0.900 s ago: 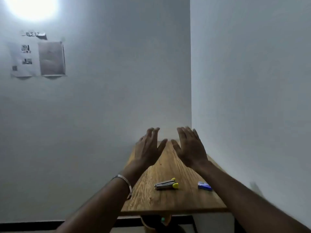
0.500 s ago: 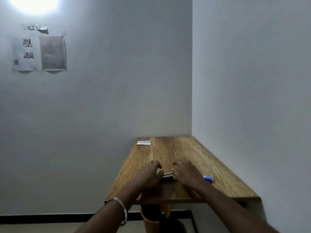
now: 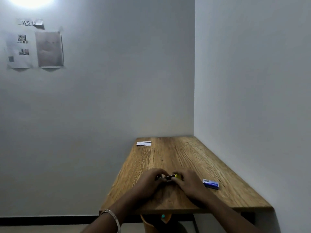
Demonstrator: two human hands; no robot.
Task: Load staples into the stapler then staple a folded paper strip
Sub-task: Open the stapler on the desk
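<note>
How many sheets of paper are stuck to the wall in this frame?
3. A small label reading "WS 12" at the top, a printed sheet with small pictures below it, and a plain grey sheet to that sheet's right. None appears hidden.

— What sits on the wooden table?

— Near its front edge, the left hand and the right hand both close on a small stapler with a yellow end. A metal bangle rings the left wrist.

— Anything beside them?

— A blue staple box lies just right of the right hand. A white paper strip rests well apart at the far left corner.

— And the wall?

— Printed sheets hang under a label reading "WS 12".
</note>
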